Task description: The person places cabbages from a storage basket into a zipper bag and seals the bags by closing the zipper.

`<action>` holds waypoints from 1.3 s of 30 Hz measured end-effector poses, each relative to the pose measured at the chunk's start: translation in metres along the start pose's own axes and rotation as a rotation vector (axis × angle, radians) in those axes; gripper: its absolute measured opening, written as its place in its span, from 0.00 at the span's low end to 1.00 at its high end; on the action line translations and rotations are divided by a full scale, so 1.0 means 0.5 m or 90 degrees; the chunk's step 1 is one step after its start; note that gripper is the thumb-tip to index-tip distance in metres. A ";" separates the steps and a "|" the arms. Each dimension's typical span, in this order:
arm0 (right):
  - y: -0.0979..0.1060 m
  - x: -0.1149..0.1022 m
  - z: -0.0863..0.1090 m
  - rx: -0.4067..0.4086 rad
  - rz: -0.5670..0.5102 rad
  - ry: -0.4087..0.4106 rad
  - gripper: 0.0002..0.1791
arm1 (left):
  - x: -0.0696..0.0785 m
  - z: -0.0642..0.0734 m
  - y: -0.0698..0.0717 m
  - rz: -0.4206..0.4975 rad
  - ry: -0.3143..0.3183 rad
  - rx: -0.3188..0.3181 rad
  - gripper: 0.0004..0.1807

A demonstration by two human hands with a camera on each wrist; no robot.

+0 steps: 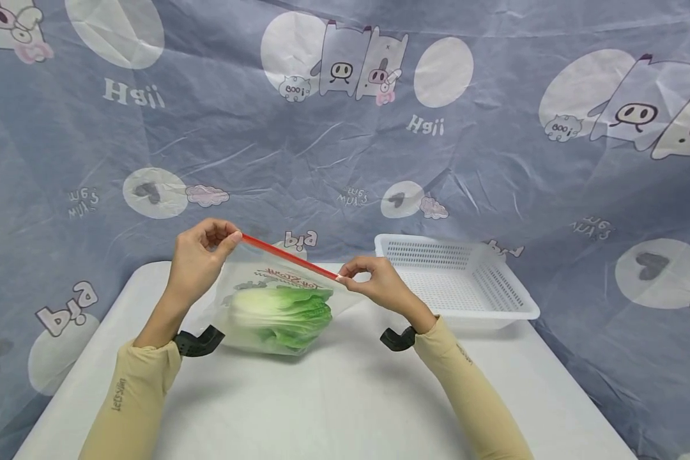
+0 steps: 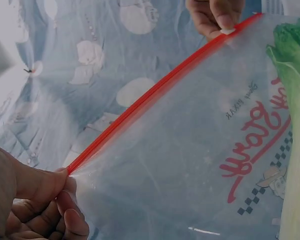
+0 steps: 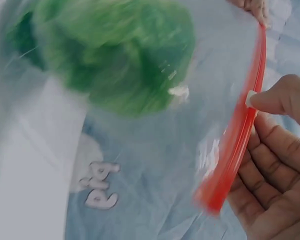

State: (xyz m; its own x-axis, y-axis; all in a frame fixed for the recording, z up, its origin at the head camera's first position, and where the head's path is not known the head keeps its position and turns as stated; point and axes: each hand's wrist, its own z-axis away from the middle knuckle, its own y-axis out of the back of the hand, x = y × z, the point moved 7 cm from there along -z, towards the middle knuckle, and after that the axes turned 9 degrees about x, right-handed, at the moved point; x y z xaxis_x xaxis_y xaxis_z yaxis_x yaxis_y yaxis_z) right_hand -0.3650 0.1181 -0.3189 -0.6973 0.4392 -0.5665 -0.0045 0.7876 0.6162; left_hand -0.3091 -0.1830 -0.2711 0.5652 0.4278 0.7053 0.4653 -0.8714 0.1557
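Observation:
A clear zip bag (image 2: 190, 130) with a red zip strip (image 1: 290, 257) and printed lettering stands on the table, a green and white Chinese cabbage (image 1: 282, 313) lying inside it. My left hand (image 1: 198, 255) pinches one end of the strip between thumb and fingers, higher than the other side. At the strip's right part, my right hand (image 1: 377, 281) pinches the small white slider (image 3: 251, 99) with its thumb on it. In the right wrist view a short length of red strip runs on past the slider. The strip is stretched taut between both hands.
A white perforated plastic basket (image 1: 517, 306) stands at the back right of the white table (image 1: 322, 409). Behind the table hangs a grey-blue cloth (image 1: 333, 153) with cartoon pigs. Dark wrist mounts (image 1: 198, 342) sit on both wrists.

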 end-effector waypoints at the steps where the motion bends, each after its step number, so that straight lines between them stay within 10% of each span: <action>1: 0.003 0.009 0.006 -0.001 0.002 -0.006 0.03 | -0.003 -0.002 0.001 -0.003 0.002 -0.001 0.08; 17: 0.031 0.096 0.067 0.021 -0.028 -0.085 0.03 | 0.062 0.001 0.014 0.029 0.028 0.005 0.09; 27: -0.027 0.156 0.015 -0.020 -0.328 -0.259 0.17 | 0.042 0.000 0.029 0.042 0.071 0.075 0.11; 33: -0.077 0.172 -0.029 0.013 -0.381 -0.284 0.20 | 0.074 0.017 0.020 -0.007 -0.113 0.079 0.05; 39: -0.116 0.214 -0.044 0.004 -0.271 -0.305 0.16 | 0.178 0.164 -0.109 -0.124 -0.288 -0.201 0.09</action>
State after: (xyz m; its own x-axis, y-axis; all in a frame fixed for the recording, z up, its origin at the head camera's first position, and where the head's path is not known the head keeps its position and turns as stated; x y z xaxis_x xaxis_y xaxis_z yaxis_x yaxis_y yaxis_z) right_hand -0.4549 0.1100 -0.4032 -0.2382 0.2311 -0.9433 -0.2043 0.9376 0.2813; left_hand -0.2284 -0.0777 -0.2733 0.7564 0.5872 0.2881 0.4034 -0.7655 0.5013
